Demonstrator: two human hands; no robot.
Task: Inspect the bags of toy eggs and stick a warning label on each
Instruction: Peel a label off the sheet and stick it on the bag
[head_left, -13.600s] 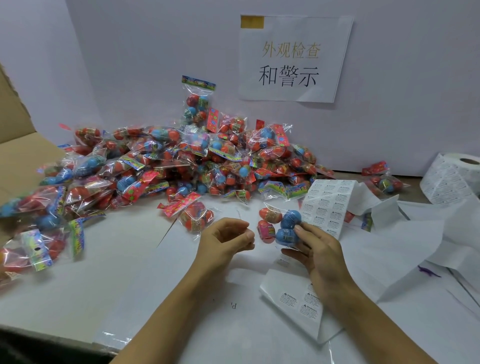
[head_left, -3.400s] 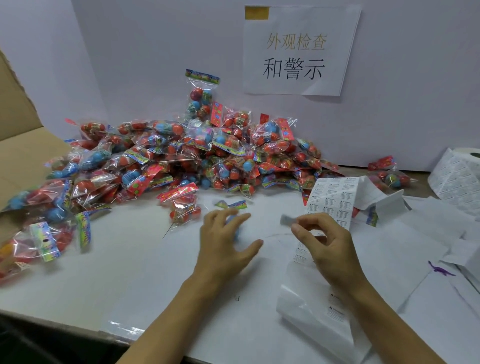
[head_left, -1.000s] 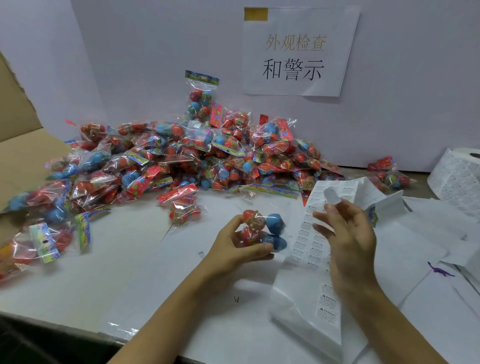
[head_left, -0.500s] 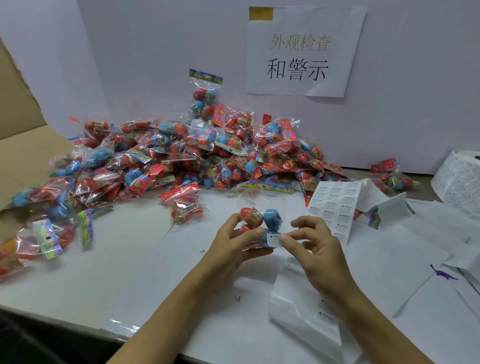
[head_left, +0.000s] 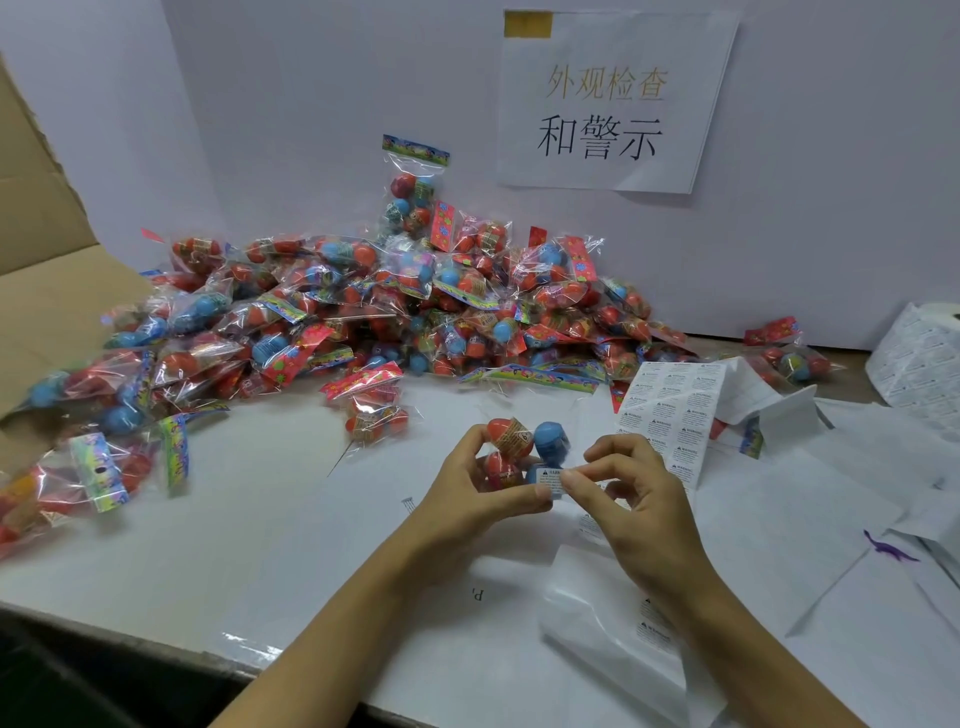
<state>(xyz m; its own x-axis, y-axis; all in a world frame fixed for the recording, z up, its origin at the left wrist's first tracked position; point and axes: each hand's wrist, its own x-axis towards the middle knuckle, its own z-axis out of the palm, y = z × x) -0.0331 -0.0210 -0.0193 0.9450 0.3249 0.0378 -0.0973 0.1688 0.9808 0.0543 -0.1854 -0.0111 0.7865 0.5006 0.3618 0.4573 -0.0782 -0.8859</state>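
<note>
Gripping the egg bag (head_left: 522, 449), left hand (head_left: 470, 501) faces right hand (head_left: 631, 496) pinching the warning label (head_left: 549, 480).

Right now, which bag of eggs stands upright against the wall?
The bag at the back of the pile, its striped header topmost; the others lie flat.

A clear bag of red and blue toy eggs (head_left: 524, 453) is held above the white table in front of a large heap of like bags (head_left: 363, 317), a small white warning label (head_left: 549, 480) being pressed onto its lower front.
</note>
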